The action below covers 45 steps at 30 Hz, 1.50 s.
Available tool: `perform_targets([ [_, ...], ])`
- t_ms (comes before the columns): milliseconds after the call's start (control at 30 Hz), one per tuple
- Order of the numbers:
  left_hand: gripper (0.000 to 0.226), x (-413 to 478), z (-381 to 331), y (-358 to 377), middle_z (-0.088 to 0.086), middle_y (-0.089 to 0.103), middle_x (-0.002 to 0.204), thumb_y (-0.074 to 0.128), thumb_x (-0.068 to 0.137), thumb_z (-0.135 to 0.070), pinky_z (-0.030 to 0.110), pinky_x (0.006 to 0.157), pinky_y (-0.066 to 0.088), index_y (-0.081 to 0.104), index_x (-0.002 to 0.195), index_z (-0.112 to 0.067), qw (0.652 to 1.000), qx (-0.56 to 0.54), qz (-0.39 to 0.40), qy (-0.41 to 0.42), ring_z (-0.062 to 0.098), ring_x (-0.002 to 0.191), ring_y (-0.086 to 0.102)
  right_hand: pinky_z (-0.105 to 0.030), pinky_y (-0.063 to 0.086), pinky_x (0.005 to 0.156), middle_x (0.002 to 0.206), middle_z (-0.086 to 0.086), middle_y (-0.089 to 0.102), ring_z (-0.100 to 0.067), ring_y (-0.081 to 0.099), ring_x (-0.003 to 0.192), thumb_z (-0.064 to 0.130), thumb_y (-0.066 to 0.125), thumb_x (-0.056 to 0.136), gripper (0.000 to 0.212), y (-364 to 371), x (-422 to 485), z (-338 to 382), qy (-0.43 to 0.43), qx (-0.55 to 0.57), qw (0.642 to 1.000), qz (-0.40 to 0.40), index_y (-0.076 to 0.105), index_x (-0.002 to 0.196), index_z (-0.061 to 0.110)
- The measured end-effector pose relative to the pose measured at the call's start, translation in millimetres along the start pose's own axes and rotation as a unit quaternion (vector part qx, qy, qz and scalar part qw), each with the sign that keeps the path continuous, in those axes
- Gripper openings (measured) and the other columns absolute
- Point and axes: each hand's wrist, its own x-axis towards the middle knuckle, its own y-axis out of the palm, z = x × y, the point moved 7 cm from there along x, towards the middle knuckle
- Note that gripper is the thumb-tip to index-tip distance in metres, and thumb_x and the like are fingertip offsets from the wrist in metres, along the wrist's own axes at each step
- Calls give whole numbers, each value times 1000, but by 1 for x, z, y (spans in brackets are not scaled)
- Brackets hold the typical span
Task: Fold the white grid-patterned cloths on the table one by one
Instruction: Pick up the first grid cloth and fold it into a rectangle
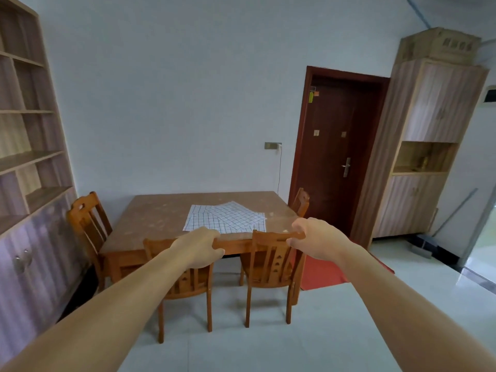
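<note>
Left hand (201,248), right hand (312,241) gripping chair tops (268,234)

Pale blue-grey walls (174,103) over a light tiled floor (268,345); a wooden table (155,216) by the far wall, left near chair (193,285) and right near chair (268,264) tucked in; open shelving (26,157) on the left; a dark red door (338,157), tall cabinet (429,130) and red mat (322,272) on the right.

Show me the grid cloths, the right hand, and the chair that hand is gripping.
cloths (225,220): head view, middle of the overlapping pile.
right hand (314,240): head view, back of the hand.
right chair (269,263): head view, back slats under the gripped top rail.
</note>
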Motion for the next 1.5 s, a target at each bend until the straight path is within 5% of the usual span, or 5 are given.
perform_targets([
  [400,58,204,38,59,1,53,148,58,95,-52,40,102,52,50,146,-25,999,-7,41,-9,21,126,58,-36,52,77,90,14,58,-13,60,87,50,58,92,20,78,205,-51,-4,35,998,53,47,78,42],
  [500,60,268,38,79,0,50,151,57,95,-51,39,104,49,47,148,-26,999,2,51,-15,22,131,53,-31,45,78,98,16,59,-16,61,99,45,59,96,6,91,263,-70,-26,35,997,64,57,94,40],
  [633,52,344,34,91,-2,56,133,56,95,-53,37,91,53,53,139,-26,997,14,65,-30,19,111,59,-31,45,86,133,2,64,-20,59,113,40,58,98,44,105,346,-98,-37,21,996,81,58,139,25],
  [833,52,450,36,106,1,53,133,52,96,-49,39,88,53,51,140,-22,996,15,75,-53,21,109,59,-45,51,103,145,1,58,-22,57,127,48,61,88,63,137,485,-134,-34,18,991,126,49,147,28],
  [1500,63,794,134,213,4,38,155,53,98,-48,44,97,50,37,153,-22,987,-5,153,-43,26,131,51,-46,44,111,148,-6,55,-29,53,135,55,62,93,64,270,820,-185,-12,-31,978,206,48,147,24],
])
